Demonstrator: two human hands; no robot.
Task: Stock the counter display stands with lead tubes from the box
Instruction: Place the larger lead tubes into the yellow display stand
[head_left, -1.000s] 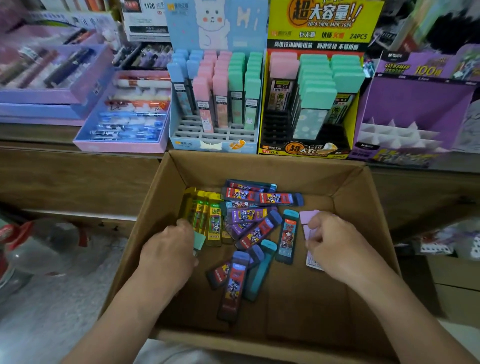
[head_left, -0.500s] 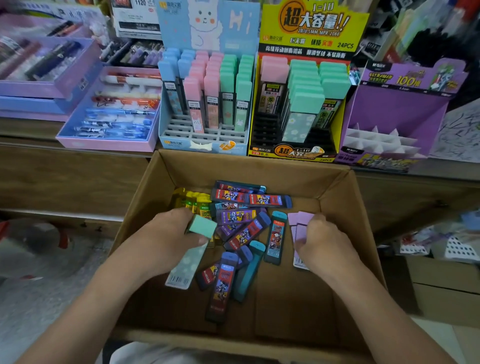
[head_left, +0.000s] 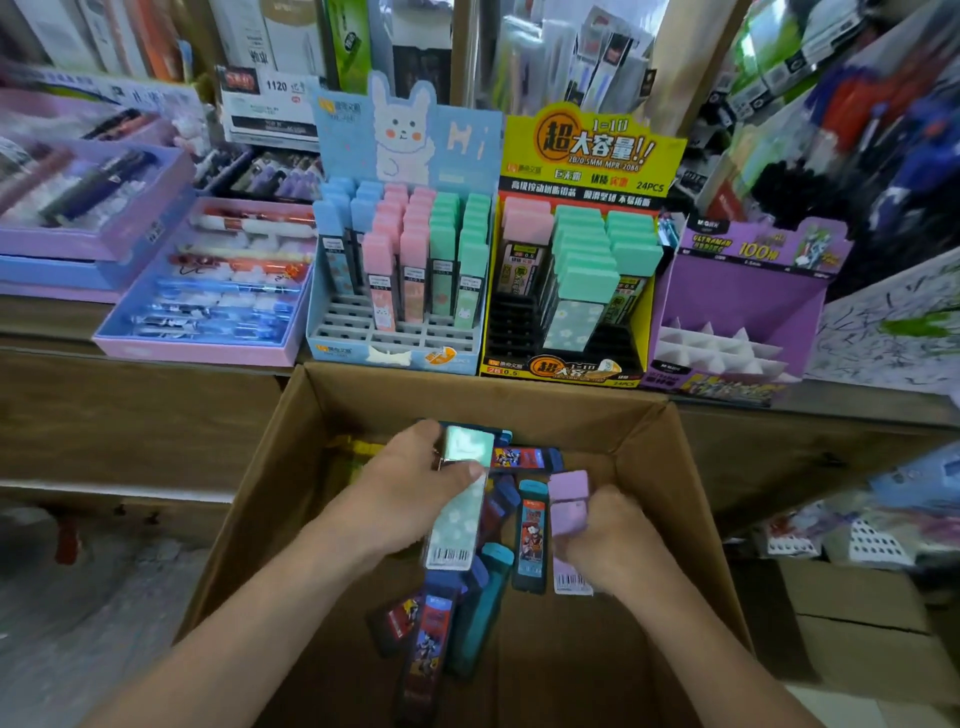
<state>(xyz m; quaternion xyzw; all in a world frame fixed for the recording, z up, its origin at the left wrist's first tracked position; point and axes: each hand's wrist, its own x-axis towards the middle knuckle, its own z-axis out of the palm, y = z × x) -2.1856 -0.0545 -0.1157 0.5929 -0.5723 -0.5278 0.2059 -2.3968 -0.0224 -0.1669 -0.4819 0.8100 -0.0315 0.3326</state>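
So, a mint lead tube is gripped in the left hand, cap end up, held just over the dark tubes scattered loose in the cardboard box. Lilac tubes are pinched in the right hand at the box's right side; how many can't be told. Up on the bench, a blue bunny stand, a yellow stand and a purple stand are lined up behind the box.

The box is matt brown cardboard. The mint lead tube and lilac lead tube are smooth, glossy plastic. The yellow stand is printed card.
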